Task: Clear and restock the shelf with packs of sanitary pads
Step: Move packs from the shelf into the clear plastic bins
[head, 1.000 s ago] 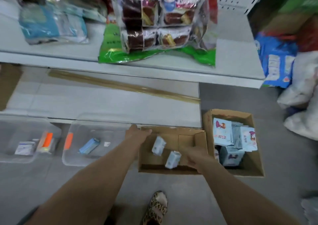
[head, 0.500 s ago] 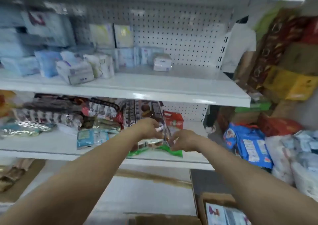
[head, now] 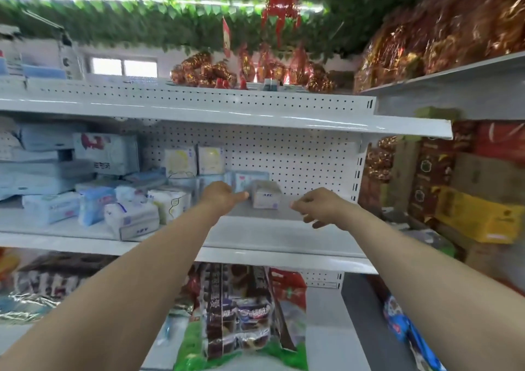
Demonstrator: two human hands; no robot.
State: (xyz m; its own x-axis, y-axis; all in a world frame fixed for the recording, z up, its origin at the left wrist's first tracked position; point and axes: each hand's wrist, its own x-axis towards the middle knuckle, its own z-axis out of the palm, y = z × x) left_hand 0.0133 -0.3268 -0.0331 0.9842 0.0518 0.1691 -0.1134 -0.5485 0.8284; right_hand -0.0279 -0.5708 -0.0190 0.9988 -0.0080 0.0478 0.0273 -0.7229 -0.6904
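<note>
My left hand (head: 223, 197) is reaching over the shelf (head: 284, 240) with its back turned to me. The fingers are curling away out of sight, so I cannot tell whether they are clenching on something or on nothing. The thumb (head: 243, 195) is sticking out to the right, toward the pack (head: 267, 199). Its tip is coming right up to the pack's left side, but blur is hiding whether the two are touching.

My right hand (head: 322, 207) is hanging just right of the pack and apart from it. Its fingers are loosely bent and pointing left, and nothing is showing in it.

The pack is sitting on its base on the bare right half of the shelf, near the pegboard (head: 298, 160), between my two hands. Its printed front is facing me. It is looking about as tall as it is wide, and the smear is making its long axis impossible to pick out. The print is showing only as a blue mark.

More packs (head: 130, 220) are crowding the left half of the shelf, lying at mixed angles, and two pale ones (head: 181, 162) are standing upright against the pegboard behind them.

Snack bags (head: 241, 314) are filling the shelf below, partly hidden by my forearms. Cartons (head: 477, 217) are stacking up at the right, too blurred to read.
</note>
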